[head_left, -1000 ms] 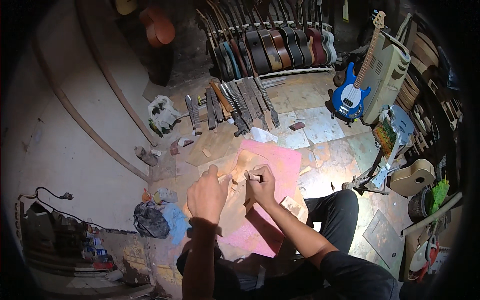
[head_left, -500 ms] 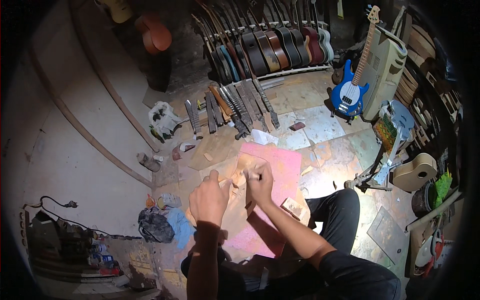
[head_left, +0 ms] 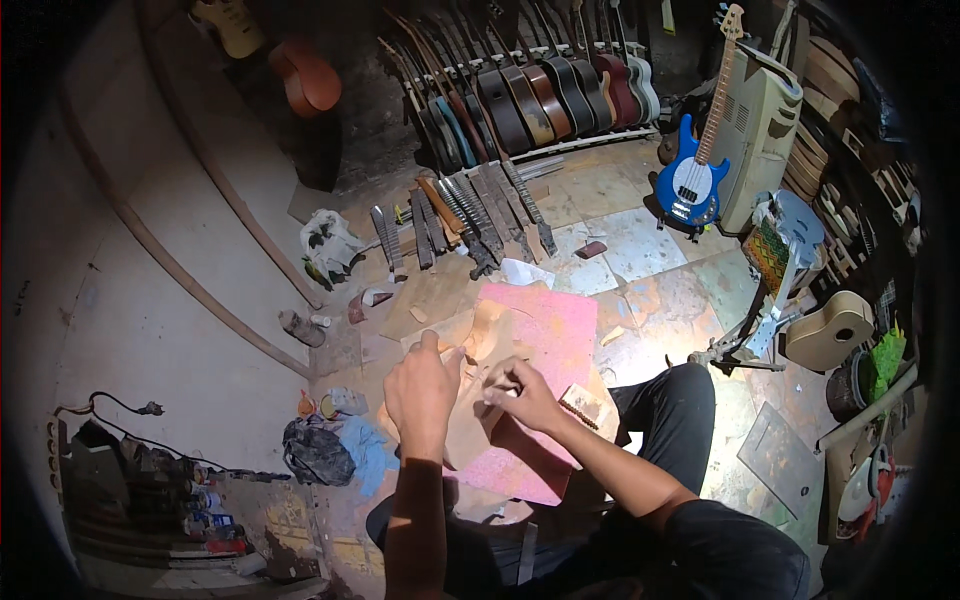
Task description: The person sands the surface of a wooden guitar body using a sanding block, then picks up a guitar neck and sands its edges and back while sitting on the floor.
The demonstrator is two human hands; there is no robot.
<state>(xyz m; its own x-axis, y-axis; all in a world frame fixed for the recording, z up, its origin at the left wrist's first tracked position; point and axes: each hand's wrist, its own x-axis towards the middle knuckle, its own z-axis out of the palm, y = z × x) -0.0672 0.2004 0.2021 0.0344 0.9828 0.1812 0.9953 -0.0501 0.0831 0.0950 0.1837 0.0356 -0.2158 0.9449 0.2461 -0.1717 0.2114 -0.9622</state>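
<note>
In front of me lies a light-brown wooden piece (head_left: 486,332), curved like a guitar body, above a pink board (head_left: 560,335). My left hand (head_left: 422,388) grips its left side, thumb and fingers bent over the edge. Over the middle of the wood is my right hand (head_left: 522,392), its fingers curled into a pinch near the surface. Whatever is between those fingers is too small or hidden to make out. By my right forearm rests a pale block (head_left: 585,405) with a dark beaded edge.
Guitar necks and bars (head_left: 465,225) lie beyond the board. Guitars fill a rack (head_left: 590,143) at the back. A blue bass guitar (head_left: 692,180) stands at the right, near a stand (head_left: 735,355) and an acoustic body (head_left: 830,328). Bags (head_left: 325,450) lie left.
My right hand has come nearer to me along the wood, away from its far curved end. My left hand keeps its hold. The view has shifted slightly.
</note>
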